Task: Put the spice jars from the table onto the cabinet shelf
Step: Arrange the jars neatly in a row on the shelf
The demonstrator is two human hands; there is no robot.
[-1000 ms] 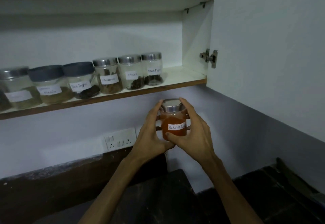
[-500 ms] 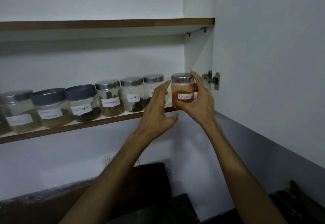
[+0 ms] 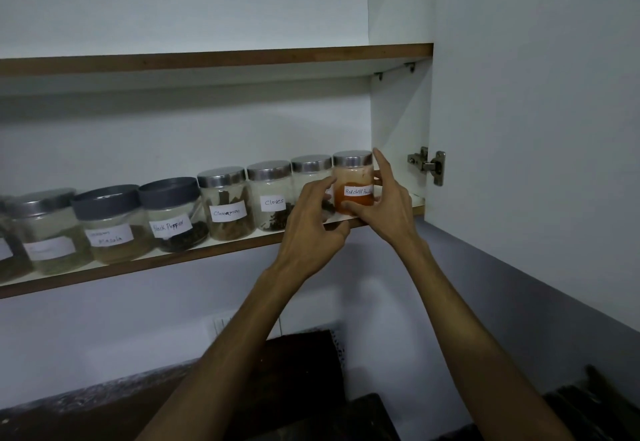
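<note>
A glass jar of orange-red chilli powder with a steel lid (image 3: 354, 182) stands at the right end of the white wooden-edged cabinet shelf (image 3: 214, 250), centre right of frame. The right hand (image 3: 384, 205) still curls around it; the left hand (image 3: 311, 226) is loosely open beside it. The placing step looks nearly finished; next, let go and withdraw.

The red chilli powder jar (image 3: 354, 182) stands upright at the right end of the cabinet shelf (image 3: 207, 250) — last in the row, just beside a part-hidden jar (image 3: 311, 172). Right hand (image 3: 384, 205) cups it; left hand (image 3: 311, 229) touches its side.
</note>
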